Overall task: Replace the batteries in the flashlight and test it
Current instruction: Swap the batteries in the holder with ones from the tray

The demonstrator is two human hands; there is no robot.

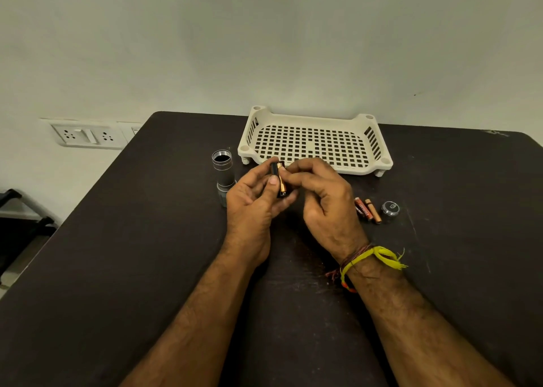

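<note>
From the head view, the left hand [252,201] grips the black battery holder [276,178] while the right hand [320,192] pinches a copper-topped battery [282,182], apparently seating it. The flashlight body [224,175] stands open on the bench [147,239]; next, load remaining cells.

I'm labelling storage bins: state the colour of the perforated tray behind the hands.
Cream white, its tray floor a grid of square holes; seen in the head view.

dark table [147,239]: tray [314,119], flashlight body [223,172], batteries [367,209], cap [390,208]
</note>
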